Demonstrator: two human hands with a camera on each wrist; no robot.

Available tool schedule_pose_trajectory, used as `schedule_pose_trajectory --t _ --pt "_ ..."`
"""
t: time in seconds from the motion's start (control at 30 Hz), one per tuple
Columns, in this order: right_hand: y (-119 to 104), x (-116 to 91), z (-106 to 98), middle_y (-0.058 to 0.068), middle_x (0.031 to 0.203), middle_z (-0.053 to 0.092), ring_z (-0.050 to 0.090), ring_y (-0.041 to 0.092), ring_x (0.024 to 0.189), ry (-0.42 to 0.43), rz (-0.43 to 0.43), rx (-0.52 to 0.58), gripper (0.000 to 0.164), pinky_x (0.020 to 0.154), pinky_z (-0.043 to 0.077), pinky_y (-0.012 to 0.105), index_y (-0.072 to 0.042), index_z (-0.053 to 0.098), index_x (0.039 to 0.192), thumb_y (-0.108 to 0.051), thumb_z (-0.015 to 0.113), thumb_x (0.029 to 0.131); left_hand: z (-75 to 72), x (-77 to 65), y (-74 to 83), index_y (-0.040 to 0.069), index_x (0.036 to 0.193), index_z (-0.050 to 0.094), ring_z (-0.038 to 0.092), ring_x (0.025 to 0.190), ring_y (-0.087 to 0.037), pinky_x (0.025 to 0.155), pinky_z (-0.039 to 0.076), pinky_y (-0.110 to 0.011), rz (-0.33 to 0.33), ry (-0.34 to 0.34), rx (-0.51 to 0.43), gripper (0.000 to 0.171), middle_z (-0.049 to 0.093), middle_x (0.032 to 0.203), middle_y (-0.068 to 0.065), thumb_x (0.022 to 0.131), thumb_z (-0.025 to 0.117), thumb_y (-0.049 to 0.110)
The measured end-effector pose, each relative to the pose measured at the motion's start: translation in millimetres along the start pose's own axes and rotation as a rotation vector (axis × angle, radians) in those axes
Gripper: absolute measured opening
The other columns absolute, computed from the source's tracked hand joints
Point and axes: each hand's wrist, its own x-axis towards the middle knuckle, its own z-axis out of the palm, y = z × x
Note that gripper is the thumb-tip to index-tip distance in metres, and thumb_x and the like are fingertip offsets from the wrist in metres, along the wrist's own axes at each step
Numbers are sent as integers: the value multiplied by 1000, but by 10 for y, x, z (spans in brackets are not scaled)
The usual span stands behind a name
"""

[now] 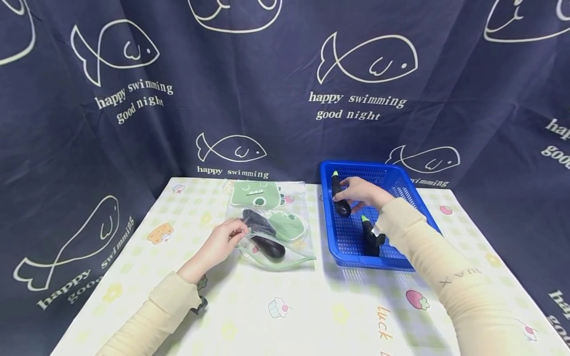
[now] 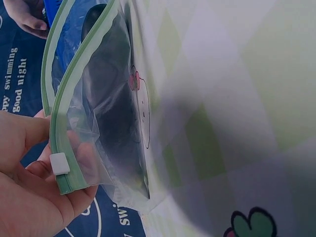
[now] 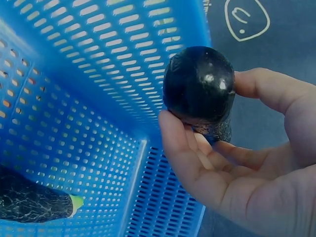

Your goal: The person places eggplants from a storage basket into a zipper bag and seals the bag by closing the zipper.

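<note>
My left hand [image 1: 222, 240] pinches the green zip edge of a clear zip bag [image 1: 287, 225], close to its white slider [image 2: 59, 164]. Inside the bag, which gapes at the mouth, lies a dark eggplant [image 1: 268, 247]; whether the dark shape further in belongs to it, I cannot tell. Over the left side of a blue basket [image 1: 328, 227], my right hand [image 1: 362, 192] grips another eggplant [image 3: 197, 81] between thumb and fingers, its rounded end facing the right wrist camera. A further dark eggplant [image 3: 34, 197] with a green tip lies in the basket, partly hidden by my right sleeve in the head view.
Bag and basket stand side by side on a table with a checked, printed cloth [image 1: 249, 316]. A dark blue curtain [image 1: 285, 89] with fish drawings hangs behind the table and along its sides. The basket has raised, perforated walls.
</note>
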Motion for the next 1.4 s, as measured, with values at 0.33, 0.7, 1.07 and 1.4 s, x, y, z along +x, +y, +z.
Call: schedule_pose_trajectory --t 0.33,0.7,1.07,1.4 --pt "-98 -98 -10 27 132 44 55 36 108 2 -23 -10 76 71 57 41 3 19 146 -19 63 88 -5 -1 25 10 94 63 55 76 -11 68 51 -26 -4 5 7 11 58 87 -1 88 62 1" --pt "-184 -178 -10 26 125 49 57 31 102 -6 -73 -2 75 71 57 41 5 23 143 -20 65 86 -4 -35 2 10 94 63 58 83 -13 75 53 -31 -13 10 2 11 60 91 -5 88 61 1" --pt "-291 -261 47 24 120 52 57 31 101 -12 -86 -6 71 68 57 41 1 28 142 -20 66 86 -2 -14 35 12 93 63 59 82 -13 74 53 -30 -6 14 6 13 60 91 -2 87 62 1" --pt "-393 -360 87 21 113 50 58 28 96 -27 -132 -2 67 66 57 42 1 32 139 -16 67 85 -13 -19 44 11 93 63 57 80 -12 72 52 -29 8 15 8 10 61 91 -6 88 61 3"
